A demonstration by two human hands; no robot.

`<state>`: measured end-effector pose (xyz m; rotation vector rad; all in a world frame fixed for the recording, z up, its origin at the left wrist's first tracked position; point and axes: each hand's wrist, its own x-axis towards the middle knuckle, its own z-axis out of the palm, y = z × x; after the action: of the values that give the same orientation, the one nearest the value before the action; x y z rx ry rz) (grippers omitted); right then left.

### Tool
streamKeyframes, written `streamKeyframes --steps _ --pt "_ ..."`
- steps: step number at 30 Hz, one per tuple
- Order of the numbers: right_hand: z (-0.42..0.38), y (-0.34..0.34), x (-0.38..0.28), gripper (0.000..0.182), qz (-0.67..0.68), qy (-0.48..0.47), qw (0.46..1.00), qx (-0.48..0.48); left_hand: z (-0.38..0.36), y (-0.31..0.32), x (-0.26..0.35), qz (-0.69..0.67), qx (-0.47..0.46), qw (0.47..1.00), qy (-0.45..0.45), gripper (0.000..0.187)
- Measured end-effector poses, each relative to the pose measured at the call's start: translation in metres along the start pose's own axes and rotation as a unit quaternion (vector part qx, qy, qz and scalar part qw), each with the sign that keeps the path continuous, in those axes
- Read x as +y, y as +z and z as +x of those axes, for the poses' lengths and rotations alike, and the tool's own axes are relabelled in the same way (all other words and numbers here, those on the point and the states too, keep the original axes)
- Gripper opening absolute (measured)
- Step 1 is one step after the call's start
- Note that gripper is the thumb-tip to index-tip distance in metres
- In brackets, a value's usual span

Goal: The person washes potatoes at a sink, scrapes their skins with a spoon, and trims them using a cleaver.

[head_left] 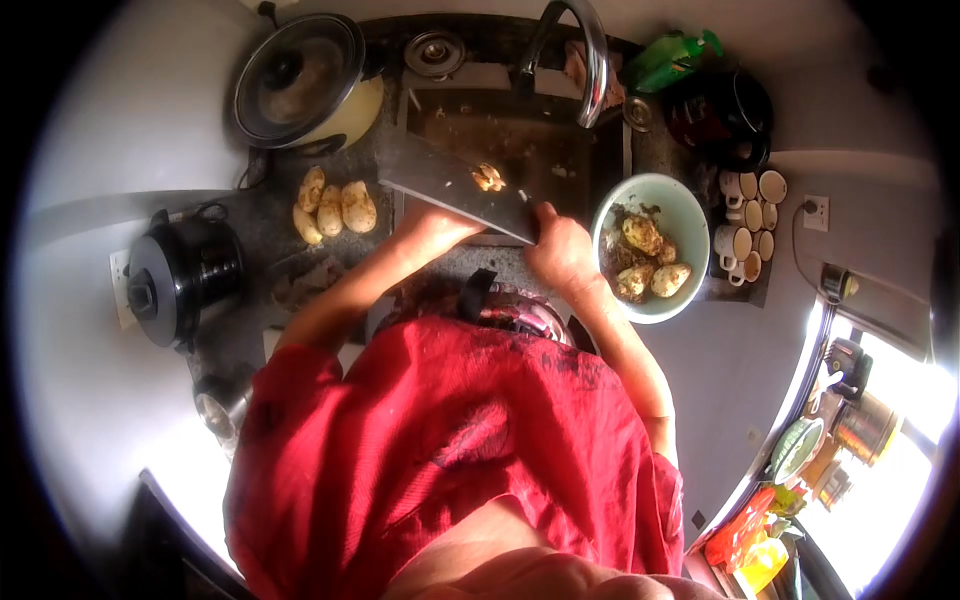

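Both my hands hold a dark grey cutting board (450, 178) over the near part of the sink (480, 115), its pale edge slanting down to the right. My left hand (440, 230) is at the near edge, its fingers partly hidden by the board. My right hand (557, 245) grips the right end, with the thumb on top. A small heap of pale yellowish scraps (487, 177) shows against the board. Right of my right hand stands a pale green bowl (606, 280) with several soiled potato-like tubers (642, 235). Several cleaner ones (357, 207) lie left on the counter.
A curved faucet (594, 70) rises behind the sink. A lidded pan (300, 80) stands back left, a black cooker (185, 275) at left. A green bottle (670, 60), dark pot (718, 115) and several mugs (733, 245) are at right.
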<state>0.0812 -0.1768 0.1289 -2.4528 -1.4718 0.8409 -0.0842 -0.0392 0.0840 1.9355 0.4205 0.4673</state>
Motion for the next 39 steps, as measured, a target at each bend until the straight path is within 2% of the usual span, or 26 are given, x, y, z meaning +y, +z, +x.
streamKeyframes --steps 1,3,5,7,8,9,11,12,14,15,17,18,19,21,24,25,27,28,29,30,31,33,34,35,37,39 --pt "0.007 0.004 0.01 0.032 -0.001 0.001 1.0 0.001 0.002 -0.004 0.015 0.004 -0.002 1.0 0.019 0.058" --pt "0.021 0.014 0.039 0.026 0.02 0.09 0.995 0.036 -0.006 -0.008 0.031 0.149 0.071 0.986 -0.017 0.063" --pt "0.025 0.025 0.066 0.028 0.06 0.085 0.994 0.034 -0.004 -0.01 0.034 0.198 0.089 0.976 0.011 0.068" --pt "0.012 0.009 0.055 0.03 0.102 0.046 0.993 0.031 0.001 -0.007 0.032 0.048 0.118 0.991 -0.046 0.072" --pt "0.006 0.006 0.05 0.03 0.101 0.048 0.993 0.031 0.004 -0.006 0.017 -0.091 0.084 0.985 -0.117 0.073" --pt "0.002 0.005 0.043 0.03 0.142 0.042 0.989 0.024 0.003 -0.006 0.006 -0.325 0.046 0.922 -0.207 0.064" --pt "-0.006 0.0 0.027 0.03 0.206 0.03 0.978 0.013 0.001 -0.005 0.0 -0.445 0.023 0.87 -0.209 0.055" --pt "-0.01 -0.005 0.017 0.027 0.187 0.022 0.982 0.012 0.001 -0.004 -0.001 -0.445 0.022 0.87 -0.21 0.055" --pt "-0.015 -0.015 0.004 0.025 0.169 0.017 0.985 0.011 0.002 -0.002 -0.003 -0.555 0.03 0.796 -0.24 0.049" --pt "-0.017 -0.019 -0.001 0.028 0.116 0.005 0.993 0.009 0.0 0.001 -0.014 -0.556 0.029 0.795 -0.241 0.049" --pt "-0.017 -0.022 -0.007 0.032 0.063 -0.006 0.998 0.007 -0.011 0.01 -0.054 -0.518 0.006 0.843 -0.141 0.052" --pt "-0.017 -0.022 -0.009 0.035 0.026 -0.018 0.999 0.003 -0.01 0.011 -0.058 -0.573 0.003 0.813 -0.105 0.046" --pt "-0.016 -0.021 -0.011 0.038 -0.01 -0.029 1.0 -0.001 -0.013 0.014 -0.061 -0.573 0.004 0.813 -0.105 0.046" --pt "-0.014 -0.02 -0.01 0.039 -0.029 -0.027 0.999 -0.011 -0.019 0.019 -0.062 -0.615 0.054 0.771 -0.156 0.057" --pt "-0.012 -0.014 -0.008 0.038 -0.015 -0.03 0.999 -0.019 -0.014 0.025 -0.06 -0.622 0.069 0.764 -0.157 0.053" --pt "-0.012 -0.014 -0.008 0.036 -0.026 -0.029 0.999 -0.017 -0.013 0.026 -0.056 -0.623 0.07 0.763 -0.157 0.053" --pt "-0.008 -0.011 -0.006 0.035 -0.038 -0.028 0.999 -0.017 -0.012 0.025 -0.047 -0.504 0.083 0.855 -0.096 0.041" --pt "-0.004 -0.005 0.0 0.037 -0.038 -0.017 0.999 -0.012 -0.009 0.022 -0.037 -0.504 0.083 0.854 -0.096 0.041" --pt "0.002 0.0 0.006 0.04 -0.037 -0.005 0.999 -0.005 -0.006 0.019 -0.025 -0.406 0.061 0.903 -0.129 0.044" --pt "0.006 0.004 0.012 0.035 -0.03 0.011 0.999 -0.001 -0.004 0.017 -0.018 -0.302 0.039 0.939 -0.161 0.046" --pt "0.015 0.012 0.023 0.035 -0.031 0.011 0.999 -0.001 -0.003 0.016 -0.015 -0.303 0.039 0.939 -0.16 0.046" --pt "0.028 0.024 0.044 0.028 0.008 0.096 0.995 0.03 -0.003 0.013 -0.013 -0.334 0.04 0.932 -0.134 0.054" --pt "0.026 0.014 0.046 0.027 0.039 0.107 0.993 0.039 -0.006 0.012 -0.008 -0.318 0.056 0.935 -0.145 0.057" --pt "0.026 0.016 0.057 0.03 0.041 0.091 0.994 0.035 -0.003 0.007 -0.006 -0.314 0.064 0.937 -0.141 0.057" --pt "0.016 0.005 0.049 0.031 0.094 0.046 0.993 0.054 -0.002 0.006 0.001 -0.211 0.099 0.963 -0.132 0.057" --pt "0.001 -0.007 0.027 0.033 0.074 0.015 0.996 0.052 0.003 0.007 -0.003 -0.251 0.101 0.956 -0.116 0.054"
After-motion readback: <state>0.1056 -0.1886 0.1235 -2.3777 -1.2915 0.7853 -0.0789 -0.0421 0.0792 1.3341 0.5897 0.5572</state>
